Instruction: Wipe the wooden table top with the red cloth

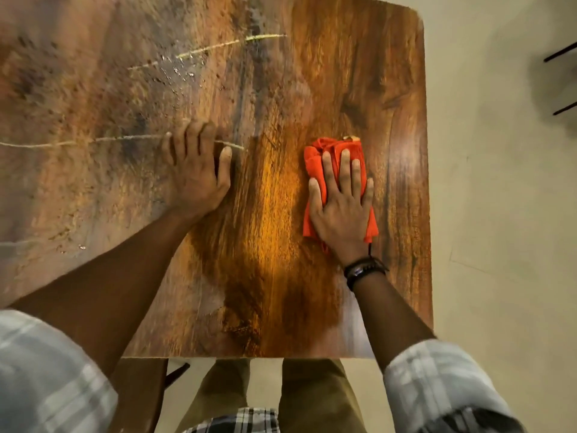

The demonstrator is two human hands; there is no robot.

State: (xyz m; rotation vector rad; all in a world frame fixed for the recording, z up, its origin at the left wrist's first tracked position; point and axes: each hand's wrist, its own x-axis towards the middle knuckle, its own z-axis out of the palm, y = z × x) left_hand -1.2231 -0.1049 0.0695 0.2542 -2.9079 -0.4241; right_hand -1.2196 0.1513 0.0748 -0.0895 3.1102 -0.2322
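Note:
The wooden table top (268, 89) fills most of the view, dusty and streaked on its left half and darker and shiny on its right half. A bunched red cloth (318, 160) lies on the right part of the table. My right hand (340, 207) presses flat on the cloth, fingers spread, and covers its middle. My left hand (196, 170) rests flat on the bare wood to the left of it, fingers apart, holding nothing.
The table's right edge (426, 182) and near edge (249, 356) border a pale floor (499, 214). Pale scratch lines (218, 48) and droplets mark the far left wood. Dark chair legs (562, 54) show at the far right. My legs stand below the near edge.

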